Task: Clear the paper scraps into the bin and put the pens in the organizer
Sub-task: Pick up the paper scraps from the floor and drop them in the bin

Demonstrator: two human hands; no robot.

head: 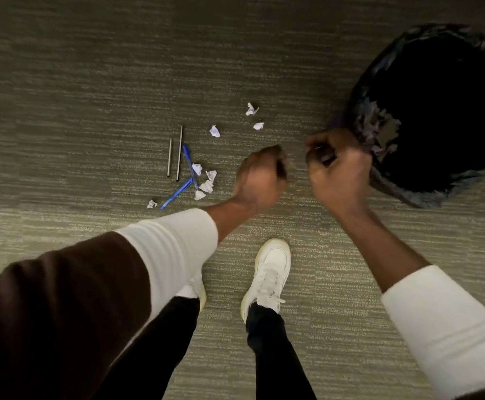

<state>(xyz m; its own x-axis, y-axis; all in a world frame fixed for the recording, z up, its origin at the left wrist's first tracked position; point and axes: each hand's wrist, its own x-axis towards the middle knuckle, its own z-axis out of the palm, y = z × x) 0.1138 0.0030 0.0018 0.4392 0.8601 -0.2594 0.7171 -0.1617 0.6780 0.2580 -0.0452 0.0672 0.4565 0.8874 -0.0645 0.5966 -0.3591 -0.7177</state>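
Both hands' fingers [319, 151] clenched, contents unclear, above ribbed carpet [91, 67] beside black-lined bin [426, 194].

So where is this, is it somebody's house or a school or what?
Probably an office or a school room, though I can't be sure. The floor is striped grey-green carpet, a bin with a black liner stands on it, and pens and paper scraps lie scattered there.

Left hand [260, 176], right hand [338, 168] fisted.
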